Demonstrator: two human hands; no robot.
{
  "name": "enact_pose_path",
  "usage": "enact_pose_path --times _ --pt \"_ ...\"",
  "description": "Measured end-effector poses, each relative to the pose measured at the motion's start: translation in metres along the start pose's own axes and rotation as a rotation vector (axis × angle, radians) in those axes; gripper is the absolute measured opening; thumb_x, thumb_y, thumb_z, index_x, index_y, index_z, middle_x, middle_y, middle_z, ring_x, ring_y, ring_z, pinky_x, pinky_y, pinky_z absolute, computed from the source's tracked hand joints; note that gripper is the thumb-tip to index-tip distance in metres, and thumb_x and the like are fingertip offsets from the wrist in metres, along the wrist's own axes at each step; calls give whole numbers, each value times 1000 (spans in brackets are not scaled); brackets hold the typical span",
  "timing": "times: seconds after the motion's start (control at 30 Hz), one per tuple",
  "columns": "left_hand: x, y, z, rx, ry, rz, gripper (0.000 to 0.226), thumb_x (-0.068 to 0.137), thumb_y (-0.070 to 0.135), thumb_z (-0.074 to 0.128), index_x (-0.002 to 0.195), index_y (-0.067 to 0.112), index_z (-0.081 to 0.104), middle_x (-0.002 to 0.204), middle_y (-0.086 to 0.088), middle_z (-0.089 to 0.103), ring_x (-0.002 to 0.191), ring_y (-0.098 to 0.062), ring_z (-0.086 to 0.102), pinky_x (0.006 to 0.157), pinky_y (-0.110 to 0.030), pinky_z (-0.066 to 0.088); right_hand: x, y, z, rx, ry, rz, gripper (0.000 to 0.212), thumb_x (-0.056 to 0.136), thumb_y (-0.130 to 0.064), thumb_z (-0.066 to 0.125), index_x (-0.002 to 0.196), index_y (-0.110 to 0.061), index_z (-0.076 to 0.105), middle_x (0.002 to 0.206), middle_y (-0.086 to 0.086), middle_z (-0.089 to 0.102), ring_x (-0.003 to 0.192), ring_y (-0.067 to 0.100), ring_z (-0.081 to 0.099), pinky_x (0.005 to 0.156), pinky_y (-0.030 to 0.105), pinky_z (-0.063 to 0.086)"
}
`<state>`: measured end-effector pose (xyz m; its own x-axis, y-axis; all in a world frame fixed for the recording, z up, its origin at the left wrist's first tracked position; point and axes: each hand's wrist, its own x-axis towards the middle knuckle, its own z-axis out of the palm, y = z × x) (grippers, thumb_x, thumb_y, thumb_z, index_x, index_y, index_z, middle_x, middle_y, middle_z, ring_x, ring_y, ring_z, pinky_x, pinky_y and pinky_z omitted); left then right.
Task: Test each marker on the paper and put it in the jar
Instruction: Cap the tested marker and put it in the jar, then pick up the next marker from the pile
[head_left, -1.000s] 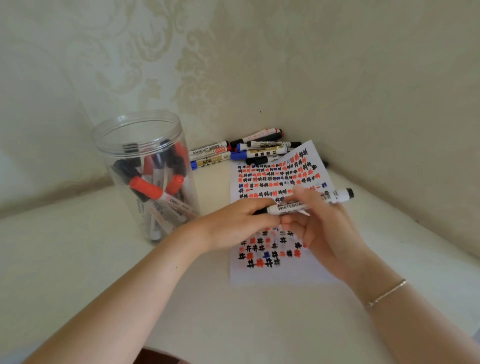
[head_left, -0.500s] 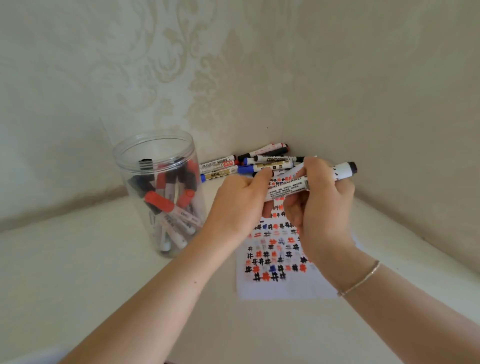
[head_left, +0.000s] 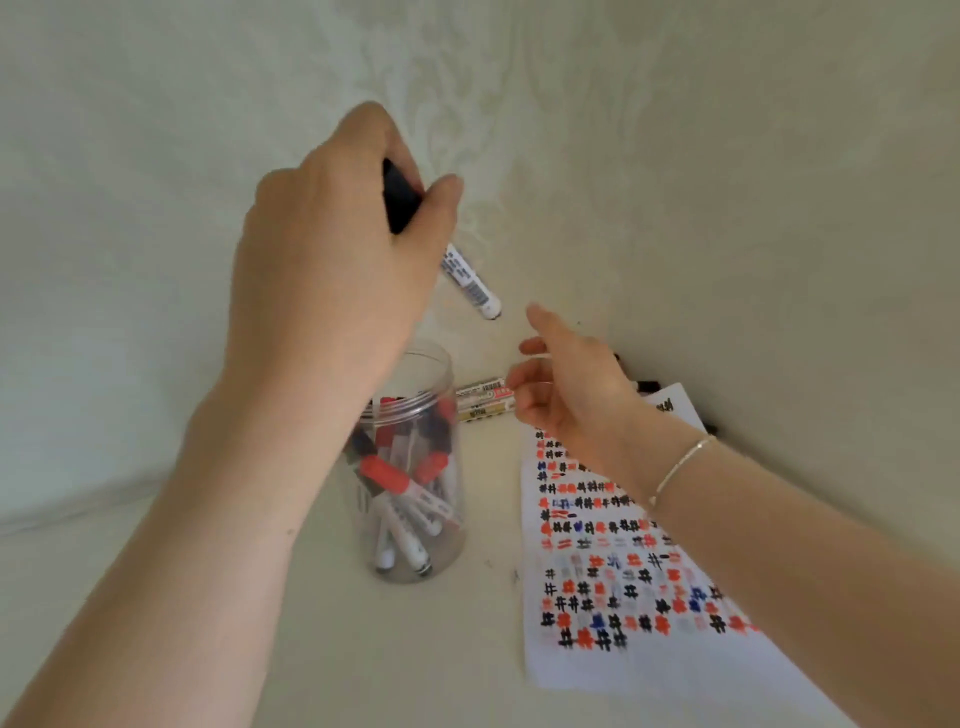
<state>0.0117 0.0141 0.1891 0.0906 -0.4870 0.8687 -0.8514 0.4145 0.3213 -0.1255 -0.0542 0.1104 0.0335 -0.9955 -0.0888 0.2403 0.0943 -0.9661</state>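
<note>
- Marker (head_left: 470, 283): black cap, white barrel with barcode; held in the air above the jar (head_left: 410, 467), tilted, cap end up inside the fist, tail end pointing down toward 4 o'clock; not touching the jar
- Left hand (head_left: 332, 260): fingers clenched round the marker's cap end; raised high, at 12 o'clock from the jar mouth; forearm crosses in front of the jar's left wall
- Right hand (head_left: 566, 384): fingers loose and half curled, grasping nothing; at 3 o'clock from the jar rim, over the far end of the paper (head_left: 613, 660); thin bracelet (head_left: 678, 467) on the wrist
- Jar: clear plastic, upright, no lid, on the table (head_left: 441, 649); part full of markers with red and black caps lying at mixed angles
- Paper: white sheet on the table, just beside the jar at its 3 o'clock; covered in rows of small hash marks in black, red and blue; near strip blank
- Loose markers (head_left: 480, 397): small pile on the table at 1 o'clock from the jar, against the wall corner; partly hidden by the right hand; count unclear
- Frame is motion-blurred; label text unreadable
</note>
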Motion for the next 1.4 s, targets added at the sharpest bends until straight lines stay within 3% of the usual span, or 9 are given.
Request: enact_pose_path --times 0.1,0.27,0.63,0.9,1.07,1.13,1.23,1.33,1.4 --pt "8 -24 -9 170 6 -43 19 92 32 52 86 14 48 62 9 48 68 -32 48 62 -36 37 46 24 -14 -794 143 -257 1 92 -10 52 91 -9 51 81 9 58 64 22 55 59 32 52" --pt "4 -35 -4 425 -152 -79 16 92 28 46 89 12 49 72 -10 56 65 -34 46 58 -35 32 93 65 -42 -1695 50 -256 41 94 -13 49 133 -8 41 133 13 47 119 29 47 100 39 42" --pt "-7 -53 30 530 -798 -165 26 96 35 30 90 18 49 81 -1 53 72 -21 52 59 -32 32 117 78 -42 -2057 40 -415 33 92 -12 52 125 -11 49 127 12 47 116 29 50 100 41 39" --pt "-5 -58 37 388 -866 -197 50 97 49 30 74 20 64 75 -1 64 73 -20 61 65 -30 45 91 58 -25 -1566 50 -765 30 96 -28 42 121 -14 51 99 5 51 72 24 55 57 34 46" --pt "2 -58 33 347 -923 -216 49 95 48 39 81 13 70 75 -7 66 70 -23 62 69 -34 48 59 20 -11 -1107 14 -516 31 99 -27 37 130 -23 40 71 3 55 58 24 52 49 31 40" --pt "3 -53 31 291 -711 -150 41 96 46 41 83 18 69 75 -3 67 69 -23 62 70 -34 50 47 9 -9 -971 -30 -383 27 95 -18 46 121 -18 36 72 2 50 53 16 46 45 27 35" --pt "2 -38 32 139 -428 59 21 95 34 47 105 30 65 108 11 65 97 -13 61 84 -33 48 32 -4 -8 -796 -135 -224 23 86 -5 55 104 -12 42 71 5 51 49 15 44 45 26 35" --pt "0 -30 45 223 -707 223 48 93 19 51 138 35 44 149 14 36 135 -8 33 109 -30 26 15 -15 -13 -645 -238 -192 22 77 8 59 91 -8 58 56 5 54 41 16 45 45 26 35" --pt "-3 -30 57 357 -802 315 48 91 17 53 135 34 47 145 9 42 136 -11 32 116 -33 11 7 -20 -20 -601 -278 -204 24 74 10 61 91 -6 65 54 6 56 44 15 48 46 27 36"
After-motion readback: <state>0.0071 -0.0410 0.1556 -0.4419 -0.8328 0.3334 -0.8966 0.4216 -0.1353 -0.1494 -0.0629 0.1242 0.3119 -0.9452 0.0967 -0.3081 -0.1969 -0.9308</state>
